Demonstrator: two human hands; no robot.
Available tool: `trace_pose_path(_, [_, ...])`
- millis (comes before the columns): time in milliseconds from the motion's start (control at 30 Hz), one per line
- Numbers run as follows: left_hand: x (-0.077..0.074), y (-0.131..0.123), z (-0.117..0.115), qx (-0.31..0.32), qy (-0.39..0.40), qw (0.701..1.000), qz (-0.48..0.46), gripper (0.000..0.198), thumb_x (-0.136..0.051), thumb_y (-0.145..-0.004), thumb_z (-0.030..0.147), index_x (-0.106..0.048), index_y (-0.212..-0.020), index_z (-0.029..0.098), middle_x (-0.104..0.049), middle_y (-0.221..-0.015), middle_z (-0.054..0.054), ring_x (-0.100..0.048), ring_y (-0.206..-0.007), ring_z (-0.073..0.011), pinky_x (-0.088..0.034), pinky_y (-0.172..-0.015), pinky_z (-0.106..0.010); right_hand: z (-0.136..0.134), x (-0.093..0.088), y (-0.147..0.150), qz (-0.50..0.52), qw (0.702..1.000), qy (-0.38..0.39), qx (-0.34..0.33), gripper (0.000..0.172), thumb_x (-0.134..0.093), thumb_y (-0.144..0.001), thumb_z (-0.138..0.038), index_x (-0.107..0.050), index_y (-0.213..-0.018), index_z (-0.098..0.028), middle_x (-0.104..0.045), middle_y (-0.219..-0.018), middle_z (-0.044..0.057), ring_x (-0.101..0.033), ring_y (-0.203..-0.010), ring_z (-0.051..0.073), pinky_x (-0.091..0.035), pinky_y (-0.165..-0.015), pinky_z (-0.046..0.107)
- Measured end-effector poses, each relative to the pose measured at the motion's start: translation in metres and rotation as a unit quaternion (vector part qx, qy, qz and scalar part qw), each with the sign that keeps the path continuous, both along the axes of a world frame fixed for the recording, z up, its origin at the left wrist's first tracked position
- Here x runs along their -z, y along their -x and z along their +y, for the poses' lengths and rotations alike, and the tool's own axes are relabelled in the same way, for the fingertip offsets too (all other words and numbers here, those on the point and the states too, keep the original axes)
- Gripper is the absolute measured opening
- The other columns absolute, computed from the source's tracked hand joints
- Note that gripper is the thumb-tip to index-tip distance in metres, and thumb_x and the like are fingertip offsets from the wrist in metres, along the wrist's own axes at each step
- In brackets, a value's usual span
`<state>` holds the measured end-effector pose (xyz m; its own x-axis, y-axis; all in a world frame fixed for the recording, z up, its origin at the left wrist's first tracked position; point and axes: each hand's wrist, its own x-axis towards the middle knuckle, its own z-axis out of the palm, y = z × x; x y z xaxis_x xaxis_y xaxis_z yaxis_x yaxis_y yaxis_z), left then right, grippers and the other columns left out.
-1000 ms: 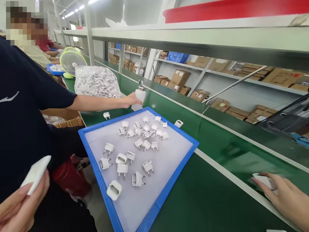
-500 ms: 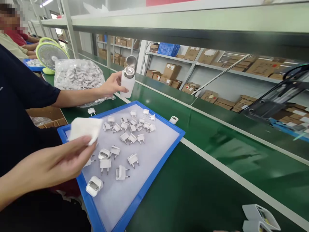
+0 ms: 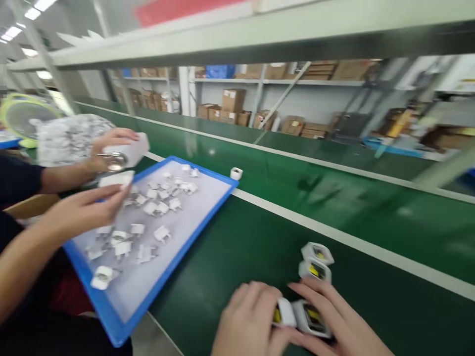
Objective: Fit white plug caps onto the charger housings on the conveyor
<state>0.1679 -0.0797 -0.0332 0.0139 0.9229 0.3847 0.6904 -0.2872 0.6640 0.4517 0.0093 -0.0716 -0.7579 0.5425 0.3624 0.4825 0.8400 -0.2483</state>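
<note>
At the lower edge of the head view, my left hand is closed around a white charger housing with something yellow inside. My right hand curls around a second, open-ended white housing with dark and yellow parts inside. These two housings sit side by side, close together or touching, low over the green work surface. Just beyond my right fingertips stand two similar pieces, a nearer housing and a farther housing. My fingers hide part of what I hold.
To the left, a blue-rimmed tray carries several white plug pieces. A co-worker's hands hold a white pump bottle tipped over a white cloth. A single white piece lies past the tray's corner. A shelf beam crosses overhead.
The view has swung right and my hands have come in, holding housings. The co-worker's bottle has moved from upright to tipped at the cloth.
</note>
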Motion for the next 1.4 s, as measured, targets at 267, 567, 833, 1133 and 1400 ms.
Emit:
trace_pose_path(267, [0.032, -0.077, 0.012, 0.093, 0.064, 0.989, 0.097, 0.035, -0.067, -0.092, 0.018, -0.061, -0.125, 0.028, -0.067, -0.115, -0.005, -0.063, -0.099, -0.0256, -0.058, -0.083, -0.041, -0.016, -0.011, 0.007, 0.001, 0.989, 0.148, 0.006, 0.044, -0.067, -0.092, -0.054, -0.056, -0.116, -0.018, -0.059, -0.109, 0.008, -0.064, -0.093, 0.023, -0.056, -0.079, 0.036])
trace_pose_path(567, [0.010, -0.074, 0.020, 0.126, 0.226, 0.965, 0.039, 0.053, -0.067, -0.089, 0.023, -0.052, -0.140, 0.031, -0.064, -0.125, -0.006, -0.064, -0.106, -0.0246, -0.056, -0.096, -0.040, -0.025, -0.021, 0.008, -0.080, 0.990, 0.066, 0.091, 0.065, -0.081, -0.077, -0.056, -0.057, -0.121, -0.015, -0.058, -0.109, 0.011, -0.065, -0.085, 0.027, -0.057, -0.063, 0.038])
trace_pose_path(833, [-0.052, -0.041, 0.088, 0.157, 0.234, 0.942, 0.181, 0.055, -0.062, -0.094, 0.031, -0.047, -0.147, 0.030, -0.064, -0.128, -0.006, -0.067, -0.108, -0.0204, -0.055, -0.098, -0.033, -0.014, -0.033, -0.008, 0.000, 0.996, 0.038, 0.083, 0.082, -0.079, -0.075, -0.063, -0.054, -0.144, -0.027, -0.033, -0.153, 0.020, -0.034, -0.138, 0.049, -0.044, -0.102, 0.066])
trace_pose_path(1133, [-0.010, -0.051, 0.253, -0.065, 0.124, 0.958, 0.251, 0.045, -0.063, -0.098, 0.034, -0.053, -0.139, 0.020, -0.051, -0.145, -0.012, -0.056, -0.125, -0.0295, -0.050, -0.103, -0.053, -0.012, -0.030, -0.011, 0.024, 0.987, 0.147, 0.062, 0.043, -0.075, -0.084, -0.046, -0.071, -0.122, -0.026, -0.025, -0.163, 0.013, -0.017, -0.152, 0.041, -0.036, -0.115, 0.059])
trace_pose_path(1400, [0.006, -0.063, 0.269, -0.047, 0.105, 0.960, 0.257, 0.036, -0.062, -0.099, 0.035, -0.058, -0.130, 0.017, -0.061, -0.128, -0.010, -0.064, -0.108, -0.0233, -0.057, -0.091, -0.044, -0.011, -0.029, -0.008, 0.045, 0.989, 0.118, 0.082, 0.036, -0.079, -0.079, -0.041, -0.072, -0.110, -0.024, -0.034, -0.156, 0.013, -0.026, -0.147, 0.042, -0.041, -0.111, 0.059])
